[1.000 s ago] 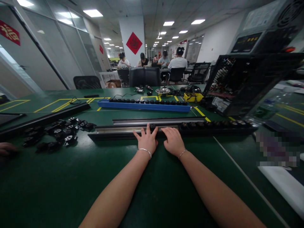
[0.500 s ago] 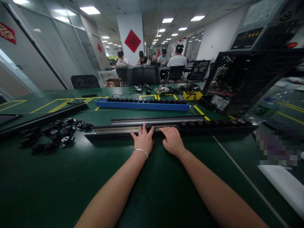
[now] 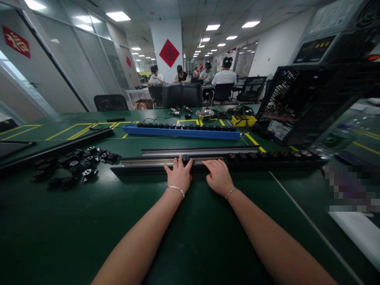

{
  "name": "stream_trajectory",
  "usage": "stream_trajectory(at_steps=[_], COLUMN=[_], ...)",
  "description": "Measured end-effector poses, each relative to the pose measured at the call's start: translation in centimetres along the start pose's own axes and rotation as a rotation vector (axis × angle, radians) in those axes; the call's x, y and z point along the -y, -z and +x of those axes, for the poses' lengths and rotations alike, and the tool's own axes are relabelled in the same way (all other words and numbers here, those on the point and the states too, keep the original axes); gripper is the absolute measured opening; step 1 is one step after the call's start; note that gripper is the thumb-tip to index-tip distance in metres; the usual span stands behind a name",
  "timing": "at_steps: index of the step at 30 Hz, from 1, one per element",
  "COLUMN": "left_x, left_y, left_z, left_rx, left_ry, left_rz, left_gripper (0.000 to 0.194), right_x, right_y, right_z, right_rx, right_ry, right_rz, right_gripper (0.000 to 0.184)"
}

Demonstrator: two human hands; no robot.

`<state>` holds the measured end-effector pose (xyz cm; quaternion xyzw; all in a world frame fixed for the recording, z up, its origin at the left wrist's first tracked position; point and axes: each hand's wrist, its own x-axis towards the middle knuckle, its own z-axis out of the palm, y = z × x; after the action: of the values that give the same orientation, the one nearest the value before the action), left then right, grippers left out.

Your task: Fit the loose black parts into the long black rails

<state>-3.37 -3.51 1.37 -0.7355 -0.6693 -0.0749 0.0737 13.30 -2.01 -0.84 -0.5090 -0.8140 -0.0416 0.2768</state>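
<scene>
A black rail lies mid-frame on the green table, left hand splayed open on it, right hand curled, its grip impossible to tell; upper centre, seated people and a white pillar.

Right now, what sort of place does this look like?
Probably an office-like workshop: a green tabletop with yellow tape lines, a long black rail holding small black parts, and people seated farther back.
</scene>
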Motion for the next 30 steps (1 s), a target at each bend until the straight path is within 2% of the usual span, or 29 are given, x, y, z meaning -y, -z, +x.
stream_trajectory(at_steps=[6,15,30], left_x=[0.5,3.8,5.5], left_y=[0.0,0.0,0.4], left_z=[-0.1,-0.6,-0.4], left_rx=[-0.025,-0.051,-0.051], left_ry=[0.014,0.039,0.027], left_rz=[0.030,0.081,0.132], left_gripper=[0.059,0.058,0.058], right_x=[0.0,-0.2,-0.3], right_y=[-0.1,-0.2,-0.2], right_z=[0.0,0.0,0.0], right_rx=[0.000,-0.005,0.008], right_ry=[-0.004,0.006,-0.002], right_rz=[0.007,-0.018,-0.004], right_gripper=[0.052,0.053,0.052])
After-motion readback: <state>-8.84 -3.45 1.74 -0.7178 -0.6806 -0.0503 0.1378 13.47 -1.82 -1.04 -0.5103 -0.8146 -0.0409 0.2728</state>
